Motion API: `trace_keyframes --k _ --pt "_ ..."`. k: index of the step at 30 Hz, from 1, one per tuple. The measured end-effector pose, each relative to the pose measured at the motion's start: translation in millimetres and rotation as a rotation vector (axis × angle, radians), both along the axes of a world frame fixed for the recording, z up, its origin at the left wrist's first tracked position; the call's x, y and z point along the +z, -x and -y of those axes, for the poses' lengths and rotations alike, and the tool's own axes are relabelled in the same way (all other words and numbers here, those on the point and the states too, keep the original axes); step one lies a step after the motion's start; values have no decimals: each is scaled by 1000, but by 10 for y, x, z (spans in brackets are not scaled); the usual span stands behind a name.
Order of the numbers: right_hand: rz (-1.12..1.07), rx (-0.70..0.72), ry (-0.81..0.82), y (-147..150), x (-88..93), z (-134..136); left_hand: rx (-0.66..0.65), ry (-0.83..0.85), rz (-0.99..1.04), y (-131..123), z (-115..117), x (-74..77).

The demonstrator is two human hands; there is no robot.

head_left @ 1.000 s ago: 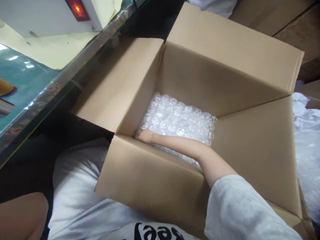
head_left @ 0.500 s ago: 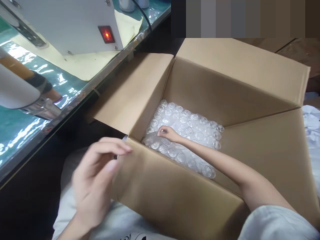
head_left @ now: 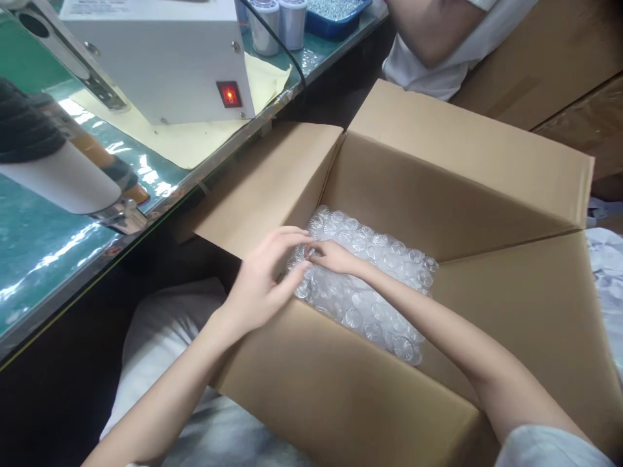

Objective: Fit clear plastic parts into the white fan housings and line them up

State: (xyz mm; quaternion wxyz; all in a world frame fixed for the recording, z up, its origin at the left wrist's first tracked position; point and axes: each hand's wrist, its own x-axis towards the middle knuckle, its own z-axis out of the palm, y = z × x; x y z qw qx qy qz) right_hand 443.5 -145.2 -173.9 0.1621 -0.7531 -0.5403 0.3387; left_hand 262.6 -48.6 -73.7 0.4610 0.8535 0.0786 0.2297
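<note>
A large open cardboard box (head_left: pixel 350 376) stands before me. In it lie rows of clear round plastic pieces (head_left: pixel 374 332) with ribbed ends, under or among clear film; their exact kind is unclear. My right hand (head_left: pixel 333 256) reaches into the box over these pieces, thumb and fingers pinched together. Whatever the pinch holds, if anything, is too small to make out. From the left, my left hand (head_left: pixel 272 279) is above the box's near left corner, thumb and fingers apart. Its fingertips are right beside the right hand's fingers, and nothing shows in its grasp.
Left is a workbench (head_left: pixel 29 272) with a green cover. On it stand a white machine (head_left: pixel 170 71) with a lit red switch, a white-sleeved tool (head_left: pixel 73 178), tubs (head_left: pixel 292 23) and a blue tray (head_left: pixel 335 26). Another person's arm (head_left: pixel 428 29) is beyond the box.
My left hand has moved right and forward, from outside the box's corner to beside my right hand. My right hand stays over the clear pieces. The view has shifted slightly.
</note>
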Motion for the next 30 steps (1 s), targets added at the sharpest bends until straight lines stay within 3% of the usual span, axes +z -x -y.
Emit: trace_keyframes --k 3,6,8,11,17,24,27,30 --pt "181 82 153 124 -430 -287 220 358 162 151 -80 -124" --pt "287 192 250 311 -818 -452 328 626 201 286 -125 -234" --pt "335 231 270 413 -986 -471 347 677 176 331 -121 -282" --pt "384 255 258 489 -1124 -425 387 578 148 332 -81 -321" --pt "348 304 250 507 -1199 -402 414 164 112 322 -31 -307" --pt "60 451 72 383 -925 -265 357 175 108 343 -61 -299" --pt "52 360 60 251 -870 -258 384 121 113 300 -34 -300" --pt "174 217 122 152 -925 -338 387 30 88 276 -9 -284"
